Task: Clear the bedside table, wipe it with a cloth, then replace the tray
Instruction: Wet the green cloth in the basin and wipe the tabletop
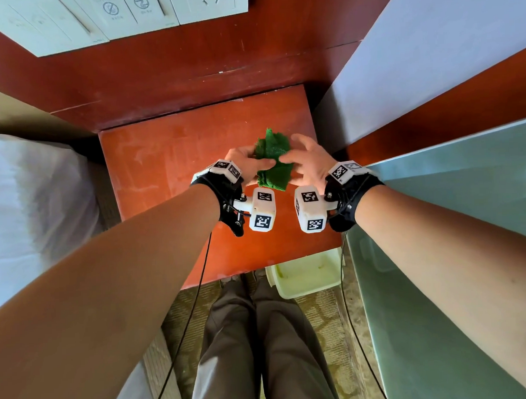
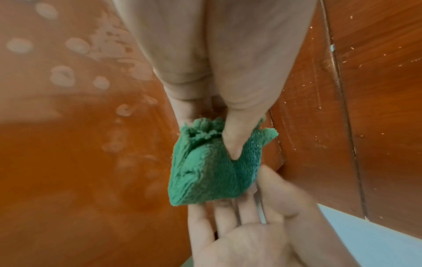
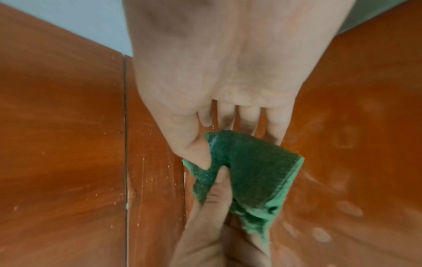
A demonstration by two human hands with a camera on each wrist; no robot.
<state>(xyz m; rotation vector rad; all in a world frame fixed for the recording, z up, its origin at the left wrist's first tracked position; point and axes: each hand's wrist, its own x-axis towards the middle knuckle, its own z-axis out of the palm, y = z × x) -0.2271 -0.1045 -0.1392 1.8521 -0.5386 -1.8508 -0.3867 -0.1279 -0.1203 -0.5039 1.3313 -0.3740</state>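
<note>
Here there is one folded green terry cloth (image 1: pixel 273 161), held above the far right part of the one reddish-brown wooden bedside table (image 1: pixel 171 160), between two bare hands. The left hand (image 1: pixel 245 164) pinches the cloth, thumb on the near face and fingers behind it. The right hand (image 1: pixel 308 162) meets it from the other side with fingers straight and spread under the cloth and the thumb laid on it; whether that thumb truly presses is hard to tell.

The head view alone shows the surroundings: one pale yellow-green plastic bin (image 1: pixel 306 275) on the floor just beside the table's near right corner, one white bed (image 1: pixel 32 201) to the left, one grey-green glass-topped surface (image 1: pixel 454 252) to the right, and one white switch panel (image 1: pixel 115 16) on the wooden wall behind. Two wrist units with black-and-white markers show there too.

The left wrist view shows what the head view hides: the right palm open beneath the cloth (image 2: pixel 212 168), and pale round water marks on the tabletop. The right wrist view shows the cloth's stacked folded edges (image 3: pixel 251 171).
</note>
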